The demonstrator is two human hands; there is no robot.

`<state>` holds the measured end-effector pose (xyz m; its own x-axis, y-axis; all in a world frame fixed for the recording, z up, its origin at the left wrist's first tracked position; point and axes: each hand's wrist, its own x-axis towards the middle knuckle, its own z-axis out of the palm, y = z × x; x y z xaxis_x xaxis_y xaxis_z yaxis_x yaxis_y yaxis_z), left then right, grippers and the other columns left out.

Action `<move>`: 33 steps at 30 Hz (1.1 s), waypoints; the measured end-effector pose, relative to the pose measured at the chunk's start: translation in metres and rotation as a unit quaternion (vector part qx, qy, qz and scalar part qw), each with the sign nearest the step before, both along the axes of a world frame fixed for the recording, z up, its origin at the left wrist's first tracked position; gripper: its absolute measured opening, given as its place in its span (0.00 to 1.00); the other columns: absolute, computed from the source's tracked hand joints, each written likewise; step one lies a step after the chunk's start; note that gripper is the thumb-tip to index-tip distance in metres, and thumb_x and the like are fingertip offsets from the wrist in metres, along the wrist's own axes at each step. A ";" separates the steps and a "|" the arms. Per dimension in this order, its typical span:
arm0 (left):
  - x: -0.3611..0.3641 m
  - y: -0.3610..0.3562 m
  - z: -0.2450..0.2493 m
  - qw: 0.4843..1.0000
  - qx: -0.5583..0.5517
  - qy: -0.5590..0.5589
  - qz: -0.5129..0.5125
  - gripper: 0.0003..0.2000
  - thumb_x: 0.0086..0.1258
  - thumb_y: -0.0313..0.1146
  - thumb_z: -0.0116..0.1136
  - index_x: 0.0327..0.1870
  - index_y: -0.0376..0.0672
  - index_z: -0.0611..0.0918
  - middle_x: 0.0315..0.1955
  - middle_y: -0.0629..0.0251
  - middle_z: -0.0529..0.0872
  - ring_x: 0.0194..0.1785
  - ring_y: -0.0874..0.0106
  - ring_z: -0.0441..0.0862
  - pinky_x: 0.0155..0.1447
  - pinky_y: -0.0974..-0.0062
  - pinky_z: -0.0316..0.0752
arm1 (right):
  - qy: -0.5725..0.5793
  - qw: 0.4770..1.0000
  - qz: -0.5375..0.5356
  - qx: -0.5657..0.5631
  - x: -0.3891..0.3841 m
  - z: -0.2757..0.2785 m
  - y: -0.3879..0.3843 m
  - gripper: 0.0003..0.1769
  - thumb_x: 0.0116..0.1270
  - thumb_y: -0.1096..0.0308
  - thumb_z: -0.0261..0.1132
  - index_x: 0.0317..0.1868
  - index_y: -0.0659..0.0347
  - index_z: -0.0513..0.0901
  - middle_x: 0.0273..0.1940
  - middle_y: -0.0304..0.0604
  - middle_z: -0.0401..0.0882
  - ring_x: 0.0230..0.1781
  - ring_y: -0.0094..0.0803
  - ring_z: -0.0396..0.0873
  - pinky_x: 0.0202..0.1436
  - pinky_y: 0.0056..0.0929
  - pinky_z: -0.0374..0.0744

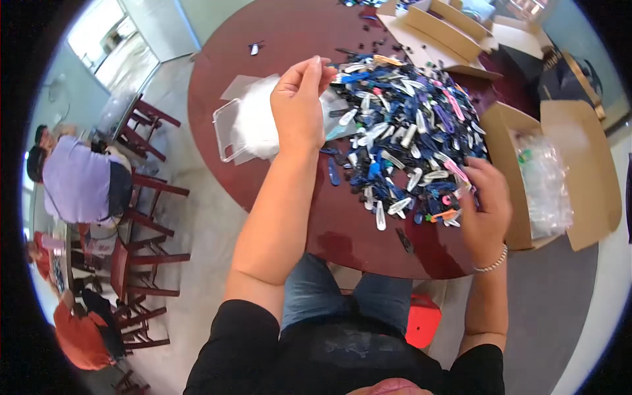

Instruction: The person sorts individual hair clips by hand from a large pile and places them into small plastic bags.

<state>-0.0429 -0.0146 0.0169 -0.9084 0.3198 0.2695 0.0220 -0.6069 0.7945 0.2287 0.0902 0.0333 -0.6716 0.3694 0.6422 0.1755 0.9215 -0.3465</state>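
Note:
My left hand (299, 105) is raised over the white bag-like stack, its thumb and fingers pinched together. What sits in the pinch, if anything, I cannot make out. Below it lie the white plastic bags (257, 118) in a clear tray (222, 135). A big heap of hair clips (401, 138) in white, blue, black and other colours spreads over the table's middle. My right hand (488, 204) is at the heap's right edge, fingers curved and apart from the thumb, close to a pink hair clip (454, 168). Some blur hides whether its fingertips touch a clip.
The round dark red table (349, 237) carries everything. At right stands an open cardboard box (510, 171) holding clear plastic packets (546, 184). More cardboard boxes (447, 29) lie at the back. A red stool (423, 320) is below. Other people (79, 178) sit at left among wooden stools (155, 257).

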 end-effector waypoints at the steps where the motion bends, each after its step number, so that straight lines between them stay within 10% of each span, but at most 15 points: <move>1: -0.005 -0.003 0.002 0.999 0.033 -0.020 0.032 0.08 0.72 0.32 0.58 0.39 0.35 0.84 0.32 0.65 0.87 0.35 0.78 0.82 0.46 0.80 0.77 | -0.026 0.998 0.057 -0.007 -0.021 -0.003 -0.008 0.12 0.59 0.80 0.67 0.45 0.66 0.82 0.50 0.49 0.81 0.52 0.42 0.79 0.57 0.37 0.76; 6: -0.013 -0.007 0.004 0.989 0.116 -0.057 0.071 0.08 0.73 0.31 0.56 0.38 0.37 0.83 0.31 0.66 0.85 0.34 0.78 0.81 0.44 0.81 0.76 | -0.105 0.964 0.233 0.068 -0.115 -0.029 -0.021 0.17 0.56 0.73 0.69 0.47 0.64 0.81 0.51 0.47 0.79 0.52 0.46 0.76 0.57 0.41 0.75; 15: -0.013 -0.006 0.003 0.993 0.089 -0.068 0.033 0.09 0.73 0.32 0.56 0.37 0.36 0.84 0.27 0.68 0.84 0.32 0.82 0.79 0.41 0.83 0.73 | -0.182 0.937 0.131 0.268 -0.187 -0.051 -0.013 0.09 0.58 0.73 0.61 0.40 0.62 0.82 0.48 0.44 0.80 0.51 0.38 0.77 0.62 0.43 0.71; 21: -0.012 -0.004 0.003 0.994 0.080 -0.068 0.023 0.07 0.73 0.31 0.57 0.37 0.36 0.84 0.28 0.67 0.84 0.33 0.81 0.79 0.42 0.83 0.73 | -0.020 0.990 0.133 0.034 -0.156 -0.029 0.013 0.05 0.63 0.75 0.63 0.37 0.65 0.83 0.38 0.46 0.85 0.40 0.42 0.82 0.48 0.33 0.79; 23: -0.012 -0.001 -0.002 0.998 0.043 -0.036 0.006 0.09 0.73 0.34 0.58 0.38 0.38 0.84 0.29 0.69 0.84 0.35 0.82 0.78 0.43 0.83 0.72 | -0.029 0.988 0.091 -0.123 -0.137 -0.014 0.018 0.06 0.67 0.73 0.63 0.40 0.68 0.83 0.37 0.45 0.85 0.37 0.30 0.83 0.44 0.25 0.79; 27: -0.004 0.003 -0.002 0.985 -0.103 -0.021 -0.140 0.16 0.72 0.45 0.58 0.47 0.40 0.83 0.41 0.68 0.86 0.46 0.80 0.78 0.50 0.79 0.71 | 0.079 0.866 0.149 -0.470 -0.110 -0.032 0.046 0.08 0.73 0.73 0.59 0.45 0.67 0.82 0.38 0.41 0.84 0.38 0.24 0.82 0.48 0.24 0.80; 33: 0.027 0.019 -0.027 0.923 -0.223 0.130 -0.285 0.18 0.70 0.36 0.61 0.56 0.33 0.80 0.48 0.64 0.85 0.49 0.78 0.81 0.54 0.79 0.75 | 0.111 0.777 0.188 -0.591 -0.100 -0.048 0.047 0.08 0.72 0.72 0.59 0.46 0.67 0.82 0.40 0.39 0.83 0.39 0.23 0.82 0.47 0.21 0.80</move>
<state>-0.0159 0.0039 -0.0096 -0.4814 0.8577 0.1804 0.0246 -0.1926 0.9810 0.1285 0.1372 -0.0151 -0.7965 0.5927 0.1195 -0.2137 -0.0911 -0.9726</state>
